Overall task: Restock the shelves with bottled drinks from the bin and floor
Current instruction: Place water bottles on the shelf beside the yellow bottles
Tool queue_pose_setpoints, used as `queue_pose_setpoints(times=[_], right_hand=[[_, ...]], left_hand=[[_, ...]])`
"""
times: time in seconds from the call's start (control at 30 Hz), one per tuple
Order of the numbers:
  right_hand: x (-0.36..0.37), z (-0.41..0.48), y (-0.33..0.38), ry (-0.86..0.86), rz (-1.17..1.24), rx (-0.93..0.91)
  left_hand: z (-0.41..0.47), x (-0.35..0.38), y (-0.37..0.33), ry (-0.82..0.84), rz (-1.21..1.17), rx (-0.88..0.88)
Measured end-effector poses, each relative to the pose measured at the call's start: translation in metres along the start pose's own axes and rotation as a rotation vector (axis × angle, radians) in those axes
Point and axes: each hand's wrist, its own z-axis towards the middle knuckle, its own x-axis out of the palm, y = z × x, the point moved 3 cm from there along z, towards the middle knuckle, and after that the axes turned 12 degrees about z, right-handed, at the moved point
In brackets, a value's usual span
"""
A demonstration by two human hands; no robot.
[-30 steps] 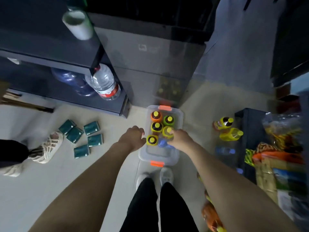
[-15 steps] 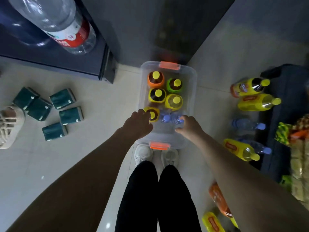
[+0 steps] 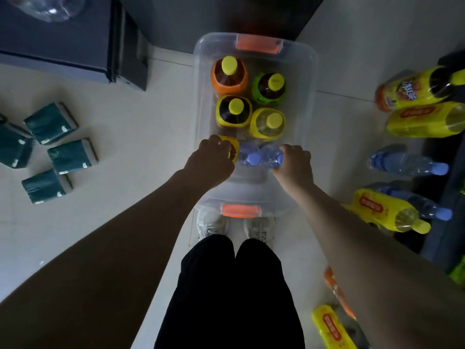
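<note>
A clear plastic bin (image 3: 308, 79) with orange latches stands on the floor in front of my feet. Upright in it are several drink bottles with yellow caps, among them an orange-labelled one (image 3: 228, 76) and a green-labelled one (image 3: 269, 88). Two water bottles with blue caps stand at the bin's near end. My left hand (image 3: 211, 162) grips the top of a yellow-labelled bottle (image 3: 233, 149) at the bin's near left. My right hand (image 3: 293, 163) grips the right water bottle (image 3: 273, 153) by its neck. The other water bottle (image 3: 249, 156) stands between my hands.
Loose bottles lie on the floor at the right: yellow ones (image 3: 425, 119), (image 3: 385, 212) and clear water bottles (image 3: 407, 163). Several teal packs (image 3: 60, 147) lie at the left. A dark shelf unit (image 3: 75, 39) holds a large water bottle at upper left. More bottles lie by my right leg.
The camera has dropped closer to the bin. Both hands have reached down onto bottles at the bin's near end, the right one shifting from a yellow cap to the water bottle.
</note>
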Motion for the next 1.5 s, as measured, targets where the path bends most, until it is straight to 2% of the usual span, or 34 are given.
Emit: queue_pose_setpoints(times=[0.1,0.2,0.43,0.67,0.87,1.13,1.33,1.5], right_hand=[[0.005,0.005,-0.005,-0.029,-0.041,-0.003],[0.012,0.008,-0.009,-0.046,0.022,-0.051],[0.014,0.009,-0.016,-0.128,0.015,-0.113],[0.004,0.006,-0.016,-0.076,-0.019,-0.125],[-0.018,-0.018,-0.011,-0.097,0.001,-0.162],[-0.090,-0.078,0.001,-0.134,0.151,-0.169],[-0.191,-0.154,0.009,-0.279,0.352,-0.098],[-0.295,-0.231,0.020,-0.463,0.546,-0.054]], left_hand=[[0.007,0.006,-0.003,-0.024,0.001,0.015],[0.012,0.011,-0.003,-0.033,0.001,0.028],[0.017,0.017,0.000,0.008,0.035,0.031],[0.011,0.007,-0.005,-0.008,0.076,0.038],[-0.011,-0.022,-0.013,-0.013,0.109,0.044],[-0.066,-0.089,-0.049,-0.064,0.068,0.067],[-0.131,-0.168,-0.091,-0.093,0.089,0.126],[-0.192,-0.251,-0.135,-0.137,0.166,0.286]])
